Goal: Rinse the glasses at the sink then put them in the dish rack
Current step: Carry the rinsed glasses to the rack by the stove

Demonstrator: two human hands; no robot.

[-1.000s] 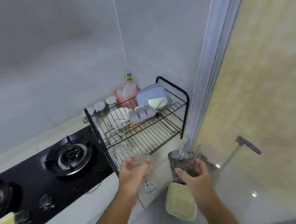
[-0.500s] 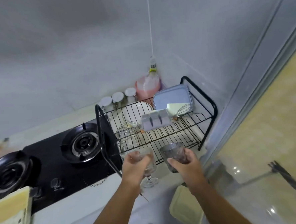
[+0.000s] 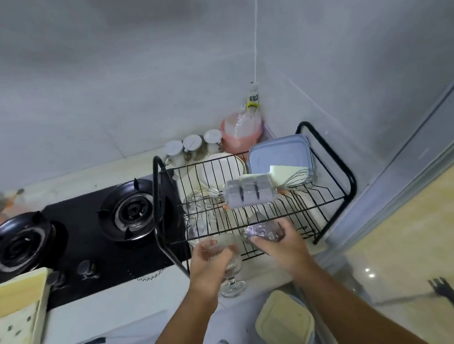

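My left hand (image 3: 209, 263) grips a clear ribbed stemmed glass (image 3: 230, 271) upright just in front of the black wire dish rack (image 3: 328, 192); its foot hangs near the counter edge. My right hand (image 3: 281, 244) holds a dark purple tumbler (image 3: 262, 229), tilted over the rack's front wires. Clear glasses (image 3: 197, 221) stand at the rack's left end, seen through the wires. The sink is not in view.
On the rack lie a grey holder (image 3: 249, 191), two whisks, a white plate and a blue lidded container (image 3: 279, 155). A black gas stove (image 3: 75, 229) sits left of the rack. Jars and a pink bottle (image 3: 240, 131) stand behind it. A cream bin (image 3: 284, 325) stands on the floor below.
Both hands have moved forward to the rack. The purple tumbler has gone from upright to tilted over the rack's front wires. The view has swung left.
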